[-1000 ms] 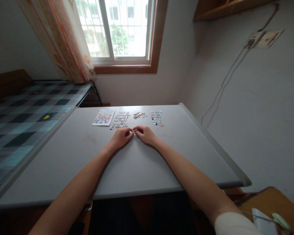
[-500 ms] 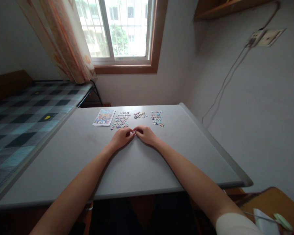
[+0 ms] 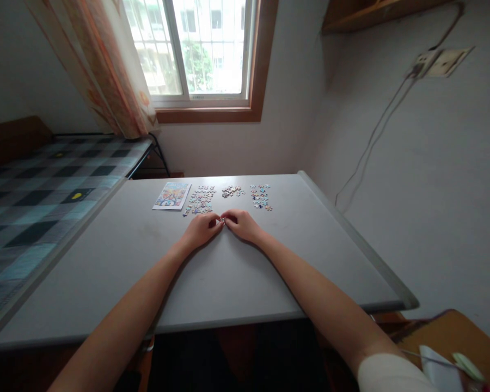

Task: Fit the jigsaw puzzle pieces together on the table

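My left hand and my right hand meet fingertip to fingertip over the middle of the table. Between them they pinch a small jigsaw puzzle piece, mostly covered by the fingers; whether it is one piece or two I cannot tell. Just beyond my left hand lie rows of loose puzzle pieces. A heap of pieces sits straight ahead of the hands. Farther right, past my right hand, is another spread group of pieces. The picture sheet rests flat at the left of the rows.
The pale grey table has raised edging on its sides. A bed with a checked cover stands at the left, and a cable hangs down the right wall. At lower right, a wooden stool-like surface carries small items.
Both hands keep the same pinch in nearly the same place. The whole view has shifted very slightly; the pieces on the table lie as before.
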`<action>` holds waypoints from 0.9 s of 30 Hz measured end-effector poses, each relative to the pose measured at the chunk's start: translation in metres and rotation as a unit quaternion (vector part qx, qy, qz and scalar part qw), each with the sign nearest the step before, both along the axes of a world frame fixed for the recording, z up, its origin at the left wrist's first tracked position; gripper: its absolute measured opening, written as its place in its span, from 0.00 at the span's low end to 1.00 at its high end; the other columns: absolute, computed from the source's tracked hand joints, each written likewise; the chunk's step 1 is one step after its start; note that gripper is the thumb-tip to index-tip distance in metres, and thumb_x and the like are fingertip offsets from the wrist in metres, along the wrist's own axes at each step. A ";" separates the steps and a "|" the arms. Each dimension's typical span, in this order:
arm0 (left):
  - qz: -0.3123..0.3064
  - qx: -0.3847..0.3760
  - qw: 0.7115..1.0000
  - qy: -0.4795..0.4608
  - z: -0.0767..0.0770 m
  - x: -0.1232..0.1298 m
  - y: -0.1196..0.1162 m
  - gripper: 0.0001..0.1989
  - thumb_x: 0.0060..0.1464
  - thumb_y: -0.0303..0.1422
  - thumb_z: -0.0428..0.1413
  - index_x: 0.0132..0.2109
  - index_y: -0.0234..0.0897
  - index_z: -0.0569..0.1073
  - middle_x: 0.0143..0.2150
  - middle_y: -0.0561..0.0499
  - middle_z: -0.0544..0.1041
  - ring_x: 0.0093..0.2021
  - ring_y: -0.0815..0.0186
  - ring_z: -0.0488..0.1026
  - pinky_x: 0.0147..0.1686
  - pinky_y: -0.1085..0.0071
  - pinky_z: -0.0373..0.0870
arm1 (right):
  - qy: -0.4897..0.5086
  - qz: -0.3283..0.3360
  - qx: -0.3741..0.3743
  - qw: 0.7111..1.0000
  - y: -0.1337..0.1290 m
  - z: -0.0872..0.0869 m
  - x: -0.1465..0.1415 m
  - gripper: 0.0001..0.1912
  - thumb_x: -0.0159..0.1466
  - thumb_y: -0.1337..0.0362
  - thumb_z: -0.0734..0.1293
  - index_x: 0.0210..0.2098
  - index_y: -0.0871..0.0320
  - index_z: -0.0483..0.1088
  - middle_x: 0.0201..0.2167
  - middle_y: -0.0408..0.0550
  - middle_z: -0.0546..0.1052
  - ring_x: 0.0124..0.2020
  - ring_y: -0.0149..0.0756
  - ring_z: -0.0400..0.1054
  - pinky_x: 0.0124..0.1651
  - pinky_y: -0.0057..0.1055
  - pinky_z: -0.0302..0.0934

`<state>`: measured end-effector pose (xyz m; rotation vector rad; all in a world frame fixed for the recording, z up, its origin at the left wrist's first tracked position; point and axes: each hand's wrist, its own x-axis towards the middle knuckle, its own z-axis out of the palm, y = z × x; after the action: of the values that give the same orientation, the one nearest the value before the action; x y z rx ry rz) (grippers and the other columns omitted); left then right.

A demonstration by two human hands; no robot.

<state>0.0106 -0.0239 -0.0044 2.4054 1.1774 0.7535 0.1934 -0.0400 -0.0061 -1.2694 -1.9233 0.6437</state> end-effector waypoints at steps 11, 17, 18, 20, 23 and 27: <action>-0.002 0.005 1.000 -0.003 -0.002 -0.001 0.001 0.11 0.56 0.36 0.54 0.34 0.33 0.76 0.24 0.53 0.71 0.24 0.72 0.63 0.27 0.75 0.56 | 0.003 -0.002 0.000 1.000 -0.001 0.002 -0.001 0.12 0.60 0.70 0.62 0.38 0.60 0.77 0.34 0.48 0.79 0.34 0.30 0.69 0.41 0.27 0.61; -0.004 0.004 1.000 0.002 -0.001 -0.001 0.001 0.11 0.56 0.36 0.54 0.34 0.34 0.76 0.24 0.53 0.70 0.25 0.71 0.63 0.27 0.75 0.56 | -0.001 -0.002 -0.001 1.000 -0.002 0.002 -0.001 0.12 0.60 0.69 0.62 0.39 0.61 0.77 0.35 0.49 0.79 0.35 0.31 0.70 0.42 0.27 0.61; -0.003 0.003 1.000 0.002 -0.001 -0.001 0.001 0.11 0.56 0.36 0.54 0.34 0.34 0.76 0.24 0.53 0.70 0.25 0.71 0.63 0.27 0.75 0.56 | -0.001 -0.001 -0.002 1.000 -0.002 0.002 -0.001 0.12 0.60 0.69 0.62 0.39 0.62 0.77 0.35 0.49 0.79 0.35 0.31 0.70 0.42 0.28 0.61; -0.003 0.001 1.000 0.001 0.001 -0.001 0.000 0.11 0.56 0.36 0.54 0.34 0.34 0.76 0.24 0.53 0.70 0.25 0.71 0.63 0.27 0.75 0.56 | 0.000 -0.001 -0.003 1.000 -0.002 0.002 -0.001 0.12 0.60 0.69 0.62 0.39 0.61 0.77 0.35 0.49 0.79 0.35 0.31 0.70 0.42 0.28 0.62; -0.002 -0.001 1.000 0.001 0.001 0.000 0.000 0.11 0.56 0.36 0.53 0.34 0.34 0.76 0.24 0.53 0.70 0.25 0.71 0.63 0.27 0.75 0.56 | 0.000 -0.004 -0.005 1.000 -0.002 0.003 -0.001 0.12 0.60 0.69 0.62 0.39 0.61 0.77 0.35 0.49 0.79 0.35 0.31 0.70 0.42 0.27 0.62; -0.003 0.001 1.000 -0.003 -0.001 0.000 0.001 0.11 0.56 0.37 0.53 0.34 0.34 0.76 0.24 0.53 0.71 0.25 0.71 0.64 0.27 0.75 0.57 | -0.002 -0.006 -0.006 1.000 -0.003 0.005 -0.001 0.12 0.60 0.69 0.62 0.38 0.61 0.77 0.35 0.48 0.79 0.34 0.30 0.70 0.41 0.27 0.61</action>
<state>0.0103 -0.0232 -0.0049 2.4052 1.1680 0.7610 0.1924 -0.0430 -0.0015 -1.2900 -1.9152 0.6493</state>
